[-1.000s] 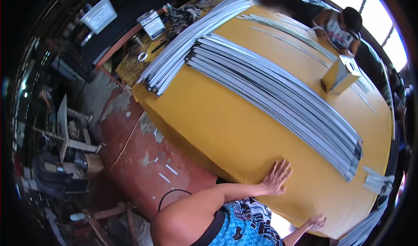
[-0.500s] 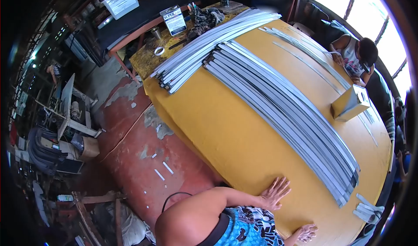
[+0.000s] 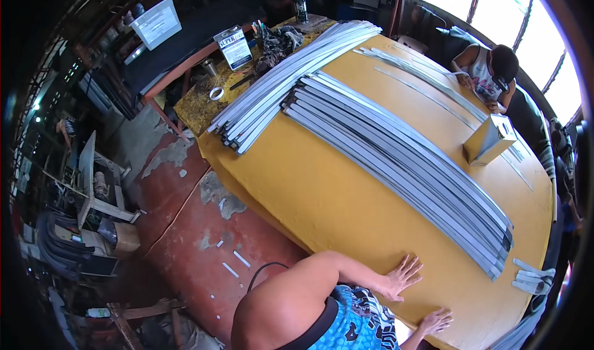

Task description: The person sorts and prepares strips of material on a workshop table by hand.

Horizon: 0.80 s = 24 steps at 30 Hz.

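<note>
My left hand (image 3: 405, 278) lies on the yellow tabletop (image 3: 297, 189), fingers spread and nothing in them. Lower in the view, my right hand (image 3: 437, 320) also touches the tabletop, with its fingers extended and holding nothing. Nearest to both is a wide row of long grey-white flat strips (image 3: 402, 170), laid side by side. A second bundle of strips (image 3: 297, 74) crosses the far left end of that row. Beyond my right hand, a small bunch of short strips (image 3: 532, 278) rests by the table's edge.
Across the table a person (image 3: 489, 77) bends over thin strips (image 3: 427, 81). A yellow-sided tin (image 3: 490, 141) stands near them. At the far corner are a tape roll (image 3: 216, 94), a white-and-black box (image 3: 234, 48) and a dark cloth (image 3: 278, 43). Scraps (image 3: 241, 259) lie on the red floor.
The view has shifted slightly. My left hand has slid a little toward the row of strips, and my right hand has moved slightly with it. Both stay on the tabletop.
</note>
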Available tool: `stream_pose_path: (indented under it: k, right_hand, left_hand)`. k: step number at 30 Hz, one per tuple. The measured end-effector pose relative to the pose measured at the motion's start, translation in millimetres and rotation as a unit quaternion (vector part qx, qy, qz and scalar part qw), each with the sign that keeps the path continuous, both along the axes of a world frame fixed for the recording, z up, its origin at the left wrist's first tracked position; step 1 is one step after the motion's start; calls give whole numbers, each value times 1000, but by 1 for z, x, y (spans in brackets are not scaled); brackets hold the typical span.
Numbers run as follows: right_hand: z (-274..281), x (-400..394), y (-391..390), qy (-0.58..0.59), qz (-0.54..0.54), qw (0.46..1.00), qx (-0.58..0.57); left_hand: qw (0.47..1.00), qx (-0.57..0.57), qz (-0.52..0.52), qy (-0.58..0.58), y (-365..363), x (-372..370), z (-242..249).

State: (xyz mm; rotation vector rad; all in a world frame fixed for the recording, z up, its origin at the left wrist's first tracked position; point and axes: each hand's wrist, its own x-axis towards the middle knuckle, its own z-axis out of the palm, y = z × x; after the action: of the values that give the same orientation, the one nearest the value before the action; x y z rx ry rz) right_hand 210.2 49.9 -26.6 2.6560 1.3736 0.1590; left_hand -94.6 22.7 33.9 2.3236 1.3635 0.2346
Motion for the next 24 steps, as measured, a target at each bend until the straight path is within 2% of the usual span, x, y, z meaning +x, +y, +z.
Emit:
stream_pose_path:
  k: [2,4,5,7,11,13,15,17,19,20,24]
  right_hand:
    - [9,-28,-21,1,20,1000,6]
    - [38,-73,-35,15,96,995,-13]
    - [36,-78,-37,14,96,995,-14]
    - [28,-87,-37,48,115,992,6]
    - [29,-96,-29,34,98,995,-10]
    - [34,-84,-29,52,73,996,-1]
    - [31,-74,-31,68,76,995,-10]
    - [35,-65,-34,57,93,994,31]
    - [37,-58,-42,62,79,995,8]
    - [38,-58,-41,73,79,994,-16]
    - [27,-36,-39,46,58,997,16]
  left_hand:
    - [999,10,-31,10,2,2,-9]
    - [991,80,-60,-90,-1,3,-14]
    - [991,79,-60,-92,-5,4,-13]
    - [997,-19,-47,-60,-10,4,-5]
    - [992,32,-54,-113,-9,5,-15]
    - [997,1,-45,-60,-9,12,-13]
    - [996,9,-53,-76,-5,14,-24]
    - [993,17,-67,-91,-2,14,-18]
    - [997,-14,-39,-59,-2,19,-7]
    - [997,-10,-44,-59,2,23,-11]
    - [996,27,-48,-74,4,25,-22]
